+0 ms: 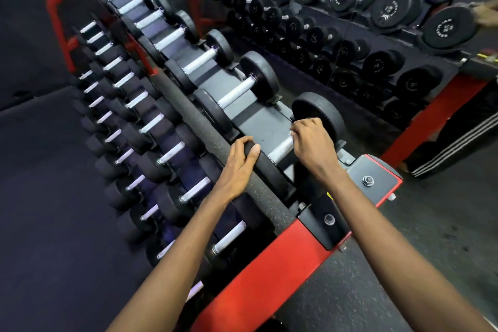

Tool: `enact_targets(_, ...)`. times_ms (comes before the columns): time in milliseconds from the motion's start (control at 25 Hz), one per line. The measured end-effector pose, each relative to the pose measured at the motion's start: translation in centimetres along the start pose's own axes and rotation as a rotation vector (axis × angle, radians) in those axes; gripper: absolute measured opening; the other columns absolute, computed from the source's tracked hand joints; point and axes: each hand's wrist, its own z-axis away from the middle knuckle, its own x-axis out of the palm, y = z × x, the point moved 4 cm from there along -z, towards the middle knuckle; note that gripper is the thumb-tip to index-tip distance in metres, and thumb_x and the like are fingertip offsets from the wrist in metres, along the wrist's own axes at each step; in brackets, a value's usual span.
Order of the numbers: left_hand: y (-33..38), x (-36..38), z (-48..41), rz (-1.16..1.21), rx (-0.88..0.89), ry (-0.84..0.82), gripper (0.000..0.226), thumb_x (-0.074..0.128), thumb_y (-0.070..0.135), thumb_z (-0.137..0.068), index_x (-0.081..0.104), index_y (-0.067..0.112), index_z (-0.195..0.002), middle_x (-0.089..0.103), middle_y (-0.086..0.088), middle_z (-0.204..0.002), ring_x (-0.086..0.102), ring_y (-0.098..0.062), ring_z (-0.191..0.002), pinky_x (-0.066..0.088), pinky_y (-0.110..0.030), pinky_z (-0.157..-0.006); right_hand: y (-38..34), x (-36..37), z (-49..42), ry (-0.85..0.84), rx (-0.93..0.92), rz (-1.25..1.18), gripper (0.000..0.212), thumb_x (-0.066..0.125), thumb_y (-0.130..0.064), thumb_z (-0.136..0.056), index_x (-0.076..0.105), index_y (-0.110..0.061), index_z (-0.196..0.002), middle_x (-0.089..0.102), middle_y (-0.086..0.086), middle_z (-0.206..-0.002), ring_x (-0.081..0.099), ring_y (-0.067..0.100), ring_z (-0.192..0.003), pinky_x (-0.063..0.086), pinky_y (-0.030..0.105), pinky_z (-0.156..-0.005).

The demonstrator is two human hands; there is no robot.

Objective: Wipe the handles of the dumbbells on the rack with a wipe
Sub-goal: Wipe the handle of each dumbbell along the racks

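dumbbells [237, 91] fill the top shelf of a red-framed rack [269, 264] that runs from near right to far left, with two lower shelves of smaller weights stepping down on its left side. at the near end, the right grip [312, 143] is clamped round the far part of the nearest dumbbell's handle [280, 149], just beside the far head [318, 113]. a scrap of white wipe [292, 134] shows at the fingers, the rest hidden inside the fist. the left grip [239, 162] is curled over the top edge of that dumbbell's near head [272, 178], where it meets the speckled padded rail [188, 113] fronting the shelf. a bare stretch of knurled handle lies between the two hands. both forearms reach in from the near edge and cover part of the lower shelves. dark speckled floor [350, 291] spreads to the near right. a second rack [377, 35] of larger black dumbbells stands at the far right. another person's hand [485, 15] rests on a dumbbell head there, and a striped trouser leg [458, 143] stands beside that rack's red upright.
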Motion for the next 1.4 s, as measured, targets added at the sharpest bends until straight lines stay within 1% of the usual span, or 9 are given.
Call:
enact_targets(160,-0.9,-0.5,0.0,0.006,0.023,-0.114,0.076,0.050,0.074,-0.090,0.029,0.033,-0.150,0.033,0.005,-0.149,0.046,-0.027,-0.130,0.037,-0.043,-0.115,-1.0,0.3,0.2,-0.055,0.007,0.055,0.021,0.051,-0.022,-0.095,0.070,-0.013,-0.096,0.068,0.003,-0.101,0.053,0.027,-0.102,0.049,0.042,-0.088)
enact_targets(320,-0.5,-0.9,-0.2,-0.033,0.022,-0.168,0.082,0.055,0.068,-0.092,0.024,0.026,-0.155,0.026,0.003,-0.157,0.033,-0.016,-0.143,0.029,-0.041,-0.120,-2.9,0.9,0.6,-0.148,-0.028,0.106,0.029,0.046,-0.029,-0.093,0.072,-0.017,-0.095,0.067,0.001,-0.096,0.056,0.026,-0.096,0.047,0.041,-0.085)
enact_targets(560,0.3,-1.2,0.1,-0.179,0.061,-0.151,0.082,0.049,0.066,-0.095,0.024,0.018,-0.156,0.026,-0.007,-0.162,0.030,-0.025,-0.147,0.021,-0.047,-0.121,-4.0,0.5,1.7,-0.198,0.007,-0.003,0.020,0.057,-0.030,-0.090,0.074,-0.022,-0.098,0.068,0.000,-0.100,0.058,0.026,-0.102,0.045,0.043,-0.093)
enact_targets(1000,-0.1,-1.3,-0.3,-0.242,0.114,-0.147,0.084,0.044,0.071,-0.095,0.024,0.018,-0.156,0.026,-0.006,-0.162,0.029,-0.025,-0.148,0.020,-0.049,-0.122,-4.4,0.2,1.3,-0.270,-0.005,-0.085,0.016,0.064,-0.028,-0.089,0.076,-0.024,-0.098,0.069,-0.005,-0.100,0.056,0.018,-0.098,0.047,0.037,-0.089)
enact_targets(1080,0.1,-1.5,-0.3,-0.229,0.123,-0.152,0.083,0.046,0.069,-0.095,0.025,0.017,-0.155,0.028,-0.007,-0.161,0.031,-0.026,-0.147,0.025,-0.050,-0.121,-4.6,-0.5,0.8,-0.211,0.070,-0.129,0.018,0.063,-0.024,-0.091,0.077,-0.019,-0.100,0.069,-0.002,-0.097,0.059,0.018,-0.096,0.047,0.032,-0.084)
enact_targets(1160,0.2,-1.8,-0.5,-0.220,0.132,-0.164,0.079,0.047,0.067,-0.095,0.030,0.015,-0.153,0.033,-0.007,-0.156,0.035,-0.025,-0.143,0.028,-0.049,-0.119,-4.6,-1.3,0.2,-0.059,0.180,-0.214,0.019,0.061,-0.021,-0.091,0.077,-0.016,-0.100,0.069,0.001,-0.091,0.061,0.015,-0.089,0.043,0.026,-0.077)
enact_targets(1240,0.3,-2.5,-1.1,-0.251,0.159,-0.175,0.068,0.045,0.062,-0.099,0.038,0.014,-0.147,0.041,-0.008,-0.149,0.041,-0.025,-0.137,0.030,-0.047,-0.117,-5.0,-1.5,-0.3,0.069,0.257,-0.285,0.020,0.059,-0.022,-0.091,0.078,-0.017,-0.097,0.071,0.002,-0.090,0.064,0.016,-0.087,0.045,0.027,-0.081)
enact_targets(1320,0.7,-4.0,-2.3,-0.269,0.228,-0.108,0.054,0.046,0.051,-0.103,0.047,0.011,-0.140,0.047,-0.008,-0.141,0.045,-0.019,-0.129,0.033,-0.048,-0.116,-5.6,-1.4,-1.1,0.129,0.296,-0.305,0.020,0.058,-0.024,-0.090,0.077,-0.020,-0.095,0.072,0.001,-0.094,0.064,0.017,-0.090,0.047,0.033,-0.086)
enact_targets(1400,0.7,-6.3,-4.6,-0.300,0.313,0.005,0.048,0.054,0.039,-0.101,0.046,0.010,-0.138,0.044,-0.008,-0.142,0.041,-0.015,-0.128,0.032,-0.052,-0.117,-6.8,-1.2,-2.0,0.125,0.301,-0.309,0.021,0.058,-0.024,-0.092,0.078,-0.020,-0.097,0.071,0.002,-0.097,0.063,0.018,-0.092,0.046,0.032,-0.085)
